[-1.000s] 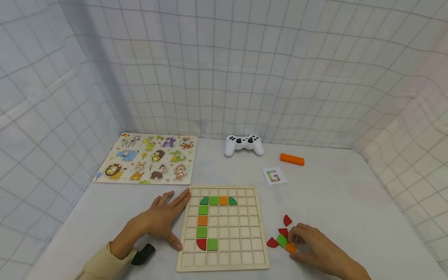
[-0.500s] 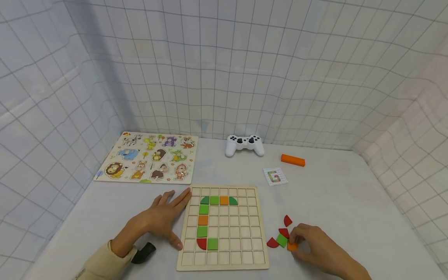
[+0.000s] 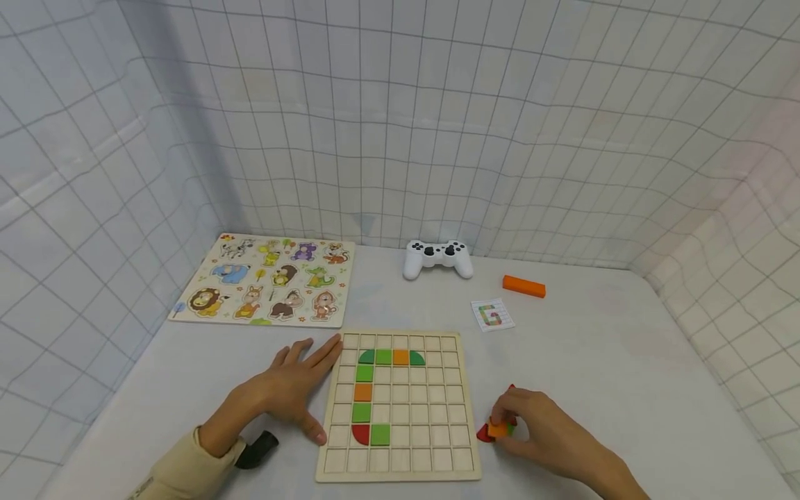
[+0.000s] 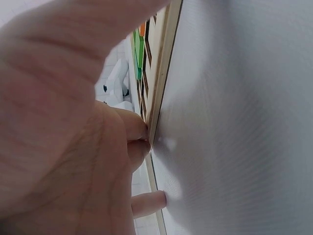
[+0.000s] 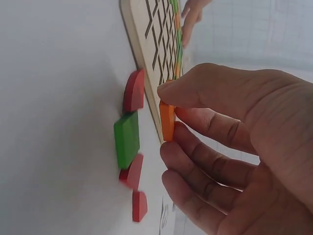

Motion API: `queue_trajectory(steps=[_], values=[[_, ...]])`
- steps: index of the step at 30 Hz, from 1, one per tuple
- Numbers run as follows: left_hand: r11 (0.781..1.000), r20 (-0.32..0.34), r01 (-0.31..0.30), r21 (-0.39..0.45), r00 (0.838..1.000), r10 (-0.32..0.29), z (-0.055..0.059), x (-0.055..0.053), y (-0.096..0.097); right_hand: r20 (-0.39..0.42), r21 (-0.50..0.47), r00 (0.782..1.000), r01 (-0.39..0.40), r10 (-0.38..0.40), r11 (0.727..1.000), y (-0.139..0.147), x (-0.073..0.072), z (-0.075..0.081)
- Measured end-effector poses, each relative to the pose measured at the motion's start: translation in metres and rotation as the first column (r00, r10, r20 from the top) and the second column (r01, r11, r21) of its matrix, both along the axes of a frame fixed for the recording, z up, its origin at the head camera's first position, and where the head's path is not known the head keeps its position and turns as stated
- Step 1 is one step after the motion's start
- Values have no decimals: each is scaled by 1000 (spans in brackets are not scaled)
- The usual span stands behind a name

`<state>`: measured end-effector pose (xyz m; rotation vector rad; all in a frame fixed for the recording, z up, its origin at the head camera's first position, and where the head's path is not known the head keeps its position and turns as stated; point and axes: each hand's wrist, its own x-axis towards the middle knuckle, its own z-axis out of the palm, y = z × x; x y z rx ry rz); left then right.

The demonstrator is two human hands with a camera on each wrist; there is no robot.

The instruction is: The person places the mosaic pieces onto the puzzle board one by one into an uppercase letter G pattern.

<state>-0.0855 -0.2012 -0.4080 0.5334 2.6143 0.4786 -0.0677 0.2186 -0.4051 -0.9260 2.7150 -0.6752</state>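
My right hand [image 3: 540, 434] pinches an orange square tile [image 5: 167, 120] between thumb and fingers, held above the loose pieces. Below it in the right wrist view lie a green square tile [image 5: 126, 140] and several red quarter-round tiles [image 5: 134, 91]. The wooden grid board [image 3: 431, 470] bears green, orange and red tiles set in a C-like line. My left hand [image 3: 287, 389] lies spread along the board's left side, thumb and fingertips touching the edge. In the left wrist view its fingers [image 4: 139, 152] meet the board's rim.
An animal peg puzzle [image 3: 262, 281] lies at the back left. A white game controller [image 3: 437, 259], an orange bar [image 3: 523, 286] and a pattern card [image 3: 492, 314] with a coloured G lie behind the board. A black object [image 3: 257, 450] shows by the left wrist.
My right hand has picked the orange tile off the table and moved left with it, over the green and red tiles. The left hand has stayed at the board.
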Motion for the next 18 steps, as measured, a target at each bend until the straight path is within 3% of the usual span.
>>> queue_trajectory(steps=[9,18], values=[[1000,-3,3,-6,1000,-3,0,-1,0,-8,13,998,-54,54,998,-28,-3,2],[1000,3,5,-13,1000,-5,0,-1,-1,71,-106,991,-108,116,988,-48,-7,5]])
